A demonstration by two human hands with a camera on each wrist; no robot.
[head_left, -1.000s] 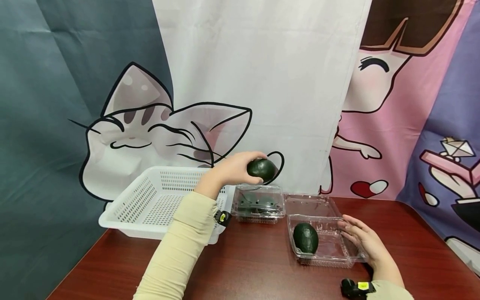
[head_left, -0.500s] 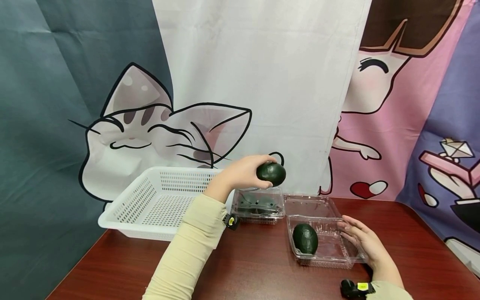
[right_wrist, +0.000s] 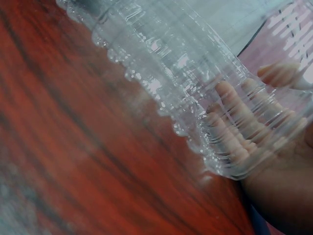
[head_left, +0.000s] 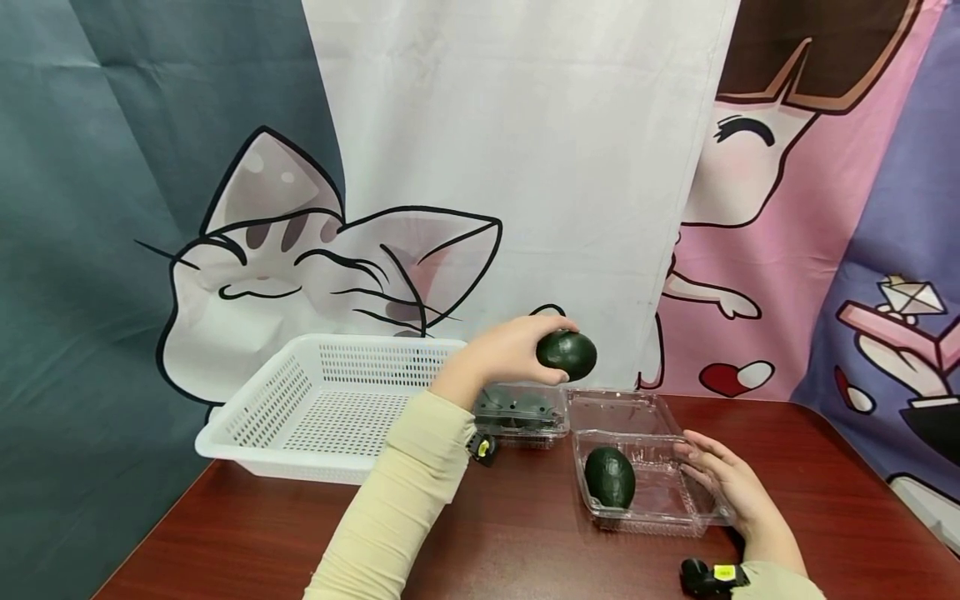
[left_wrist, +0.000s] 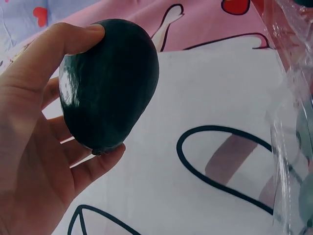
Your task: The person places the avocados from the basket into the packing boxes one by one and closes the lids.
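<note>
In the head view my left hand (head_left: 517, 350) holds a dark green avocado (head_left: 567, 355) in the air, above a closed clear clamshell box (head_left: 525, 408). Seen from the left wrist, the thumb presses one side of the avocado (left_wrist: 110, 88) while the fingers curl behind it. An open clear clamshell box (head_left: 663, 527) stands on the table at right, with its lid tipped back. One avocado (head_left: 610, 477) lies in the left part of that box. My right hand (head_left: 731, 479) rests against the box's right wall, fingers fairly straight and partly seen through the plastic (right_wrist: 146, 73).
A white perforated plastic basket (head_left: 255, 462) stands at left on the reddish-brown wooden table (head_left: 517, 542). Dark green contents show dimly inside the closed box. A printed cartoon cloth (head_left: 585, 167) hangs right behind the table.
My left hand has moved to the right and slightly lower with the avocado, away from the basket. My right hand and the open box have stayed where they were.
</note>
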